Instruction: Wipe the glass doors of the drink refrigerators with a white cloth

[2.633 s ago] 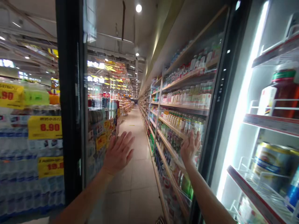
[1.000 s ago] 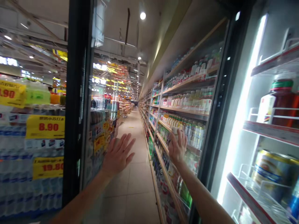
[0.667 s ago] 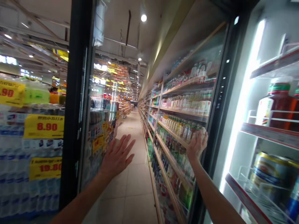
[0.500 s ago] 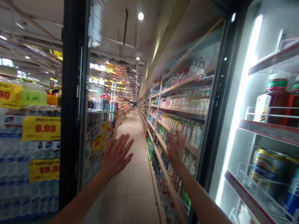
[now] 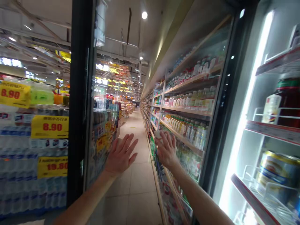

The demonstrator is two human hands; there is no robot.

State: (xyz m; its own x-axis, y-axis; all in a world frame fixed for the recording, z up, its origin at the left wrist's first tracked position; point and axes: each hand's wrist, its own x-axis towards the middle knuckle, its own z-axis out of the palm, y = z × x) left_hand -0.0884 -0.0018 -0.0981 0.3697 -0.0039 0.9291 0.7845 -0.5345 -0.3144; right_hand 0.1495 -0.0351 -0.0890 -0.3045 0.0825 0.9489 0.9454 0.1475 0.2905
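A glass cooler door [image 5: 80, 109] with a thick black frame stands swung out in front of me. My left hand [image 5: 120, 155] is flat at the pane, fingers spread; a greyish patch shows by its fingers, but I cannot tell what it is. Farther right, my right hand [image 5: 167, 150] is at the same glass, fingers stretched over a small pale, cloth-like thing [image 5: 158, 135]. Most of that thing is hidden under the fingers. Both forearms reach in from the bottom edge.
At right is the lit cooler, its wire-fronted shelf [image 5: 272, 131] holding bottles and a gold can [image 5: 269, 170]. Through the glass appear an aisle floor [image 5: 133, 178] and long drink shelves [image 5: 187, 111]. Packed water bottles [image 5: 35, 175] with yellow price signs [image 5: 49, 126] stand at left.
My right hand has moved left across the glass, closer to my left hand, and the pale thing has moved with it. The view has shifted slightly; my left hand stays spread.
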